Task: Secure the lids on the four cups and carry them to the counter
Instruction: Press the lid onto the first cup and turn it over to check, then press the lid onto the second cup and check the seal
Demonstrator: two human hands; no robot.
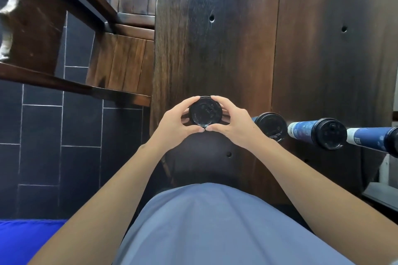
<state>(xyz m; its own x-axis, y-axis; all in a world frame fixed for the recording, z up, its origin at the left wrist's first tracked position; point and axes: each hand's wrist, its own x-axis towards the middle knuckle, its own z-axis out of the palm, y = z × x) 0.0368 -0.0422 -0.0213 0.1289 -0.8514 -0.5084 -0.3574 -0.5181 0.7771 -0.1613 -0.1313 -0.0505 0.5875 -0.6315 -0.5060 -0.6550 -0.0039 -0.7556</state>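
Dark tiled floor (43,127) with pale grout lines fills the far left, and a blue patch (25,241) sits in the bottom left corner. Left of the desk (215,49), dark wooden beams (71,88) cross above the tiles. The desk is dark brown wood in long planks with small round holes.

Near the desk's left edge a cup stands under a black lid (205,113), seen from straight above. The left hand (178,122) curls round the lid's left side, fingers on the far rim and thumb on the near rim. The right hand (231,122) grips its right side the same way, and the two thumb tips touch. Both forearms reach forward over a grey-blue garment (215,226).

Right of the held lid, three blue cups stand in a row on the desk, each with a black lid: the first (271,126) just beside the right hand, the second (323,133) further right, the third (379,142) at the frame's edge.
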